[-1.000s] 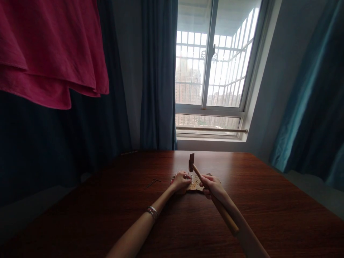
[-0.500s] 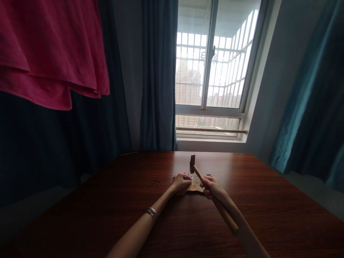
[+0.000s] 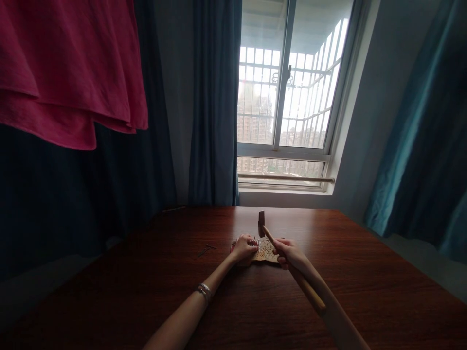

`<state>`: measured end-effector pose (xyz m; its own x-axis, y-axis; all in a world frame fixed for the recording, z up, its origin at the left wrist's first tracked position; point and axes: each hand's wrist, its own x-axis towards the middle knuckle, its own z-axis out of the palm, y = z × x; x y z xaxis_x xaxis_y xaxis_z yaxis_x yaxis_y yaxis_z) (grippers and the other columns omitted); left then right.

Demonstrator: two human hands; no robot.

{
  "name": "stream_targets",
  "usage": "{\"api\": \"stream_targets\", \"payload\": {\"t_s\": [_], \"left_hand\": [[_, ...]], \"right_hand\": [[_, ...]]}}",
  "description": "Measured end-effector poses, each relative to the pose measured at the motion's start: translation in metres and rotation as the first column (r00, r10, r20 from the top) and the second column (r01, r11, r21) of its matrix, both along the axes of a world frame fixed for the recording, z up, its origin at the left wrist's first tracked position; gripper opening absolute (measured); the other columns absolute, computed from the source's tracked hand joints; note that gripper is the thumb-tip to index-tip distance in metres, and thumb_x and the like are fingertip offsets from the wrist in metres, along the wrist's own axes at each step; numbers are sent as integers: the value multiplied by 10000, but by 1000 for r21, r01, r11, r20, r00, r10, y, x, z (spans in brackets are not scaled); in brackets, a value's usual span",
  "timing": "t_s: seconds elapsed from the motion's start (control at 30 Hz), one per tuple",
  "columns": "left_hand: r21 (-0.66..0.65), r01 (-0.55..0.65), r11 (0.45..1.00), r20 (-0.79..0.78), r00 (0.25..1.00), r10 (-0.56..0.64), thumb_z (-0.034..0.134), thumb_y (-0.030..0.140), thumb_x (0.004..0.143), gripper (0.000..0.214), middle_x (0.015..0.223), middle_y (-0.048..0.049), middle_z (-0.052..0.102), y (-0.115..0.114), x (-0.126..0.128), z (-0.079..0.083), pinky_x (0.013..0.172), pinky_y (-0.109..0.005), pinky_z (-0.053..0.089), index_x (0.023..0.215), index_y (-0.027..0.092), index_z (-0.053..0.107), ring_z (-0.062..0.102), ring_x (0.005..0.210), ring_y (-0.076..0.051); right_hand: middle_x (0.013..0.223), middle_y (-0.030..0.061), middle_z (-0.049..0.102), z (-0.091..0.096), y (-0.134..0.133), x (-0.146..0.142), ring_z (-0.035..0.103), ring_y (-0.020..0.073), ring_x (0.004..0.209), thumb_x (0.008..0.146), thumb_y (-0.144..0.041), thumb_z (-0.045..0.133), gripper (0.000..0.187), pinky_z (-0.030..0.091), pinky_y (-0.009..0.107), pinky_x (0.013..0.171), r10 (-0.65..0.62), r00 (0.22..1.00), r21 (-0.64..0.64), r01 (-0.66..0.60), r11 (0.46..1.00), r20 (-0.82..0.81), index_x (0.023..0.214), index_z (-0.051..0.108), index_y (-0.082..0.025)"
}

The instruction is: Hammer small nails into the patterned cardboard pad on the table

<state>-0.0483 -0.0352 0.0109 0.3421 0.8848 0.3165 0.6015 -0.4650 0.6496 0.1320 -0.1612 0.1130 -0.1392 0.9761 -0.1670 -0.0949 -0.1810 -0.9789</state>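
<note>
My right hand [image 3: 290, 253] is wrapped round the wooden handle of a hammer [image 3: 308, 291]. The hammer's head is raised above a pale, dotted piece of board [image 3: 267, 252] lying on the table. At the board's left side, my left hand [image 3: 245, 247] is closed, its fingertips pinching what looks like a thin upright nail [image 3: 256, 239]. Something red [image 3: 232, 247] shows partly behind that hand, mostly covered by it. Left of the hand, several thin dark nails [image 3: 207, 249] lie loose in a small heap.
The dark brown wooden table [image 3: 153, 291] spreads beneath both arms. A barred window [image 3: 284, 97] stands beyond its far edge, with blue curtains [image 3: 215, 107] on either side. A pink cloth [image 3: 73, 73] hangs at the upper left.
The view has shifted very slightly. Both hands keep nearly the same pose, with the hammer still raised over the board.
</note>
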Motion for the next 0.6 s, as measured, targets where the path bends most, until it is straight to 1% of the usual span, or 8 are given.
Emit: {"api": "stream_targets", "payload": {"t_s": [0.13,0.3,0.47,0.6], "left_hand": [[-14,-1,1000,1,1000,1,622,313,648,193,799,-10,663,-1,0,2,687,-219,404,743,186,732,576,737,-149],[-6,23,1000,18,1000,-23,616,315,663,196,799,-5,660,-1,-1,1,675,-215,401,755,188,734,581,734,-143],[-9,15,1000,11,1000,-15,623,318,663,198,797,-9,657,0,-1,0,670,-218,398,752,179,734,575,741,-149],[-27,30,999,18,999,-29,615,309,669,202,807,-10,655,0,0,0,662,-214,396,765,177,735,573,740,-147]], "right_hand": [[630,-49,511,1,1,-1,372,23,344,689,-436,641,306,233,169,306,-7,999,38,8,999,-43,818,540,-177],[595,-55,505,-7,4,-1,378,35,336,697,-429,623,329,237,177,306,11,1000,-21,-10,1000,25,906,568,-182],[627,-51,507,-8,4,-1,377,31,349,695,-434,624,320,243,179,315,6,1000,38,-5,999,-25,876,556,-178],[599,-58,502,-12,7,-1,374,37,334,697,-445,613,375,245,181,313,17,999,-6,-17,1000,35,956,566,-179]]}}
